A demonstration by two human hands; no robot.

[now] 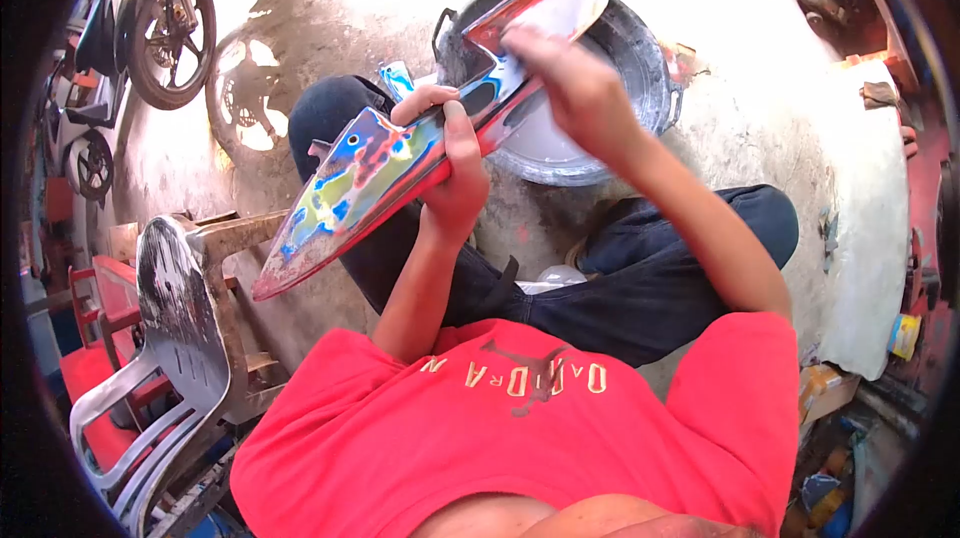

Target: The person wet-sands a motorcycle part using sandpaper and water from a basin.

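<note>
**One patchy-coloured panel [370, 178], held at mid-length**

Location: slanting, far end above the basin [550, 153]. Left hand [462, 168]: wrapped around the panel's middle. Right hand [580, 88]: at the far end; from my remote post I cannot tell whether it grips anything (motion smears it). Hazard, by my judgement: one sure hold only; hard pressure at the far end could twist the panel loose into the basin.

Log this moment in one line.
left hand: grips multicoloured panel near middle | right hand: toward panel's far end, blurred, grip unclear | basin: partly hidden behind panel
</note>
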